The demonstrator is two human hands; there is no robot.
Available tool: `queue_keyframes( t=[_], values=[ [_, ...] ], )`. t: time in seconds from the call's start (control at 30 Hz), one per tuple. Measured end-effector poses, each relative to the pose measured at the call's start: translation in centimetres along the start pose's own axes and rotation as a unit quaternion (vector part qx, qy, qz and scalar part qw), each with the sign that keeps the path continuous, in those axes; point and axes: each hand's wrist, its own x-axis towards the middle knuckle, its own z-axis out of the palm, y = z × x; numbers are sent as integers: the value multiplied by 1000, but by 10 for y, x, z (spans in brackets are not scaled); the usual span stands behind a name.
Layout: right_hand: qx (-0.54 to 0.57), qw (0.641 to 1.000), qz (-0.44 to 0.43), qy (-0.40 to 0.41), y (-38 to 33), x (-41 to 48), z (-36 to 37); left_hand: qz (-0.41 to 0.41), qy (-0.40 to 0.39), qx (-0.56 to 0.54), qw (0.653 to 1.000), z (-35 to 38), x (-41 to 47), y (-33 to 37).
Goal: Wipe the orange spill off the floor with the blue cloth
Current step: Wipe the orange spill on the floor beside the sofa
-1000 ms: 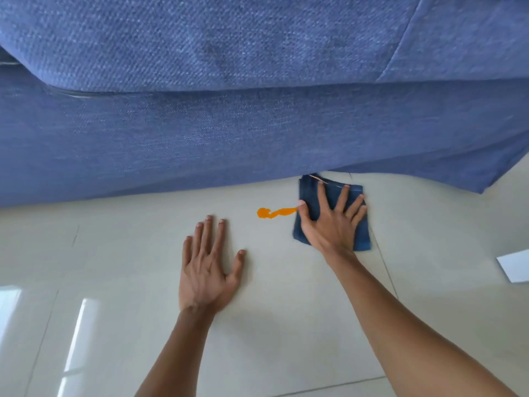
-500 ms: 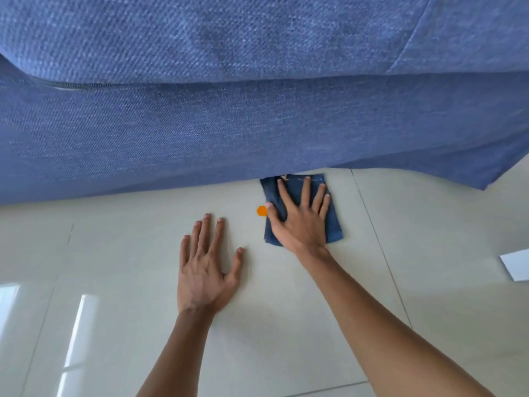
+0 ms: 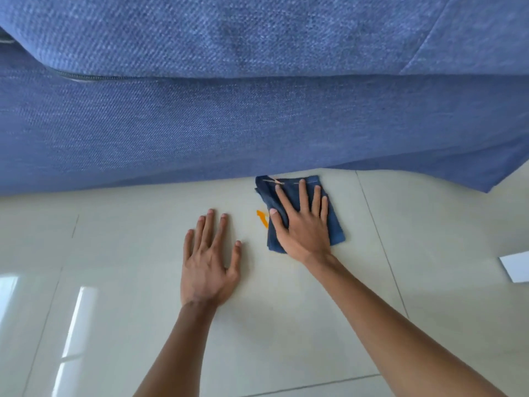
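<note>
A folded dark blue cloth (image 3: 335, 228) lies on the pale tiled floor (image 3: 429, 282), just in front of the sofa's lower edge. My right hand (image 3: 300, 224) presses flat on it with fingers spread, covering most of it. A small curved orange smear (image 3: 262, 218) shows on the tile at the cloth's left edge, right by my thumb. My left hand (image 3: 209, 262) rests flat on the floor with its palm down and nothing in it, a short way left of the smear.
A large blue fabric sofa (image 3: 257, 110) fills the upper half of the view and overhangs the floor just behind the cloth. A white sheet corner (image 3: 516, 266) lies at the right edge. Window light glares off the tiles at lower left.
My right hand slid the cloth left over the long orange streak. Only a short curved smear now shows at the cloth's left edge. The left hand stayed put.
</note>
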Motion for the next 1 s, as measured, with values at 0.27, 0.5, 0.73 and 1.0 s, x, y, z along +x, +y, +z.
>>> queue_keyframes(
  t=[0.27,0.5,0.73,1.0],
  values=[
    [25,980,199,8,14,10,-1,1,-1,4,1000,1,0,0],
    [5,1000,22,-16,36,-28,-5,-4,-2,2,1000,0,0,1],
    [14,999,49,15,19,-49,2,-4,1,-4,1000,1,1,0],
    [32,996,81,9,-24,-32,7,-2,0,1,1000,1,0,0]
  ],
)
